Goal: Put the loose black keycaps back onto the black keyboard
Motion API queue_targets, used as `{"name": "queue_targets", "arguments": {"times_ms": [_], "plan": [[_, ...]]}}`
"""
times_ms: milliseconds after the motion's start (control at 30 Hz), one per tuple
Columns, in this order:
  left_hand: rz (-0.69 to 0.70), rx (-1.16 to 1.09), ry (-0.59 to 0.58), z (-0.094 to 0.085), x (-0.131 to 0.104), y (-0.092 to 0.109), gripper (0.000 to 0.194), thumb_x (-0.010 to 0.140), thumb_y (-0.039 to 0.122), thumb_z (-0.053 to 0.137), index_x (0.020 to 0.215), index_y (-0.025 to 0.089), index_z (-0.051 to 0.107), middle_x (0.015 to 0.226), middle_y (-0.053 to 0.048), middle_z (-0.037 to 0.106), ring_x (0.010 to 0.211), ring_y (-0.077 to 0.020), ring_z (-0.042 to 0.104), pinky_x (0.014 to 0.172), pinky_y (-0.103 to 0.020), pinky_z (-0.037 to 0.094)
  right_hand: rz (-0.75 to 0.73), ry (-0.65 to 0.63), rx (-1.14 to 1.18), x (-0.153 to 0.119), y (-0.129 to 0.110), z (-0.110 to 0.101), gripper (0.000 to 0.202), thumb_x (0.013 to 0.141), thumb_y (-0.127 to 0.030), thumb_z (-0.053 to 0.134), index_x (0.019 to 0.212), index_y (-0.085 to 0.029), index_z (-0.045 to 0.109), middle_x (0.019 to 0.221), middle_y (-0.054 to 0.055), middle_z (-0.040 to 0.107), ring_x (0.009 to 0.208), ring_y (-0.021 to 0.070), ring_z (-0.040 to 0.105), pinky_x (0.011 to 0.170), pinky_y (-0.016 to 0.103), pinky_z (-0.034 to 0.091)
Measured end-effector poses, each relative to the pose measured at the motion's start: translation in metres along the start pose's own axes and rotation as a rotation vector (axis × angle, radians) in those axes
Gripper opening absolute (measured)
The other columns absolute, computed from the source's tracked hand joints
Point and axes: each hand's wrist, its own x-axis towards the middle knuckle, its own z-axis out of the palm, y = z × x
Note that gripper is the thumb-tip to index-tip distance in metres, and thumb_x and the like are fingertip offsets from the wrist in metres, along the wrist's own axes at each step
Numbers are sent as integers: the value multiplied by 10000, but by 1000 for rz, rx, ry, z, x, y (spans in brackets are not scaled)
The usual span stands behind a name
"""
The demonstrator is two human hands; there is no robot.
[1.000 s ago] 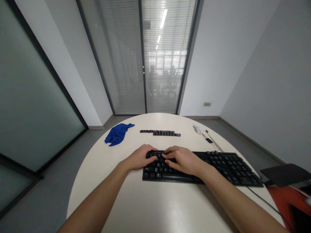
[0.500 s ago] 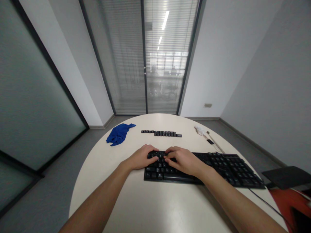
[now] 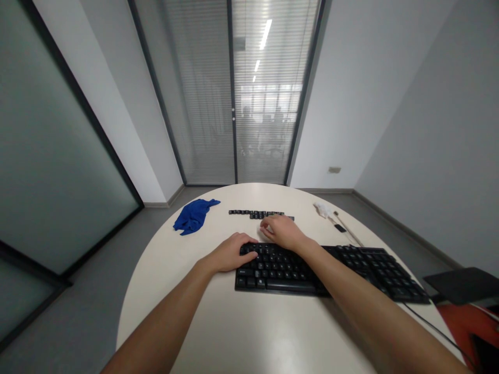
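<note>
A black keyboard lies across the round table. My left hand rests on its left end, thumb apart from the other fingers, with nothing seen in it. Beyond the keyboard, my right hand hovers with bent fingers close to the near side of the loose black keycaps. Its fingertips are small and partly hidden, so whether they hold anything is unclear. The keycaps lie in rows, and my right hand covers part of them.
A blue cloth lies at the table's back left. At the back right are a white crumpled item, a thin stick and a small black piece. A cable trails off the right side.
My right hand has lifted off the keyboard and moved forward to the loose keycaps. My left hand has stayed on the keyboard's left end. The view has shifted slightly.
</note>
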Motion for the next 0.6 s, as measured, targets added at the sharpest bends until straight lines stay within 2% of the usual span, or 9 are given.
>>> {"name": "queue_targets", "arguments": {"times_ms": [100,300,600], "plan": [[2,1,-1,1,0,-3,317,914,345,644,1205,222,661,1195,-71,683,1113,-257,592,1023,-405,450,30,16,-103,24,-3,6,226,957,-259,578,1145,-178,675,1134,119,718,1081,273,610,880,350,434],[-26,1,2,1,0,-3,338,905,366,653,1209,218,654,1200,-82,680,1130,-272,590,1026,-417,454,32,42,-170,56,-11,20,259,939,-191,570,1182,-136,643,1224,174,667,1213,322,499,959,403,394],[-41,-5,2,0,-1,-1,330,903,370,655,1196,219,660,1202,-82,679,1137,-271,595,1033,-412,452,-21,26,-150,67,-9,33,265,966,-145,482,1134,-119,686,1146,172,720,1212,316,501,942,410,386]]}}
